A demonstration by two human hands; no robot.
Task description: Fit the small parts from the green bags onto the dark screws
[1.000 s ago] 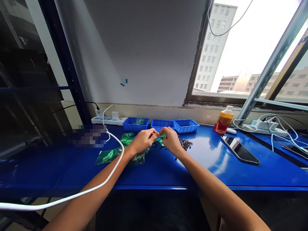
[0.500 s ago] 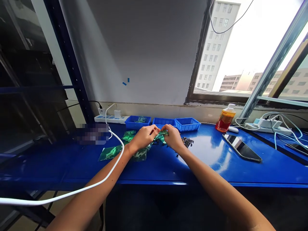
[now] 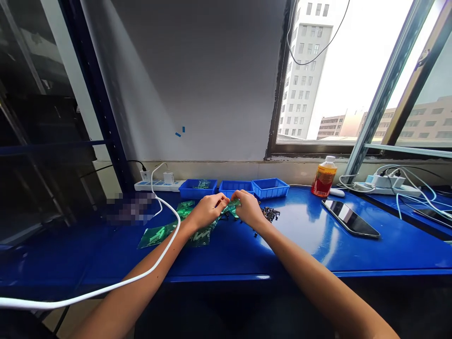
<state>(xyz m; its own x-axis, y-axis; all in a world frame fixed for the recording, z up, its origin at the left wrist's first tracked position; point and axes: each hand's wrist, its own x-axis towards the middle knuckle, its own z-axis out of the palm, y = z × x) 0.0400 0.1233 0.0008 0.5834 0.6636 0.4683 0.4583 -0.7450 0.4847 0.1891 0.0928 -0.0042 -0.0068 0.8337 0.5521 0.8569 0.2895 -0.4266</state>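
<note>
My left hand and my right hand are close together above the blue table, fingers pinched. Between them is a small green plastic bag, its edges gripped by both hands. What is inside it is hard to make out. Under and beside my left forearm lie more green bags with pale, thin pieces showing through. A loose pile of dark screws rests just right of my right hand, partly covered by the wrist.
Behind my hands stand a blue bin with small metal pieces, a middle bin and a right bin. A drink bottle and a phone are at right. One white cable crosses above my left forearm.
My view has shifted slightly up and to the right, so the scene sits lower and further left. Both hands keep their pinch on the green bag, with only small finger movement.
</note>
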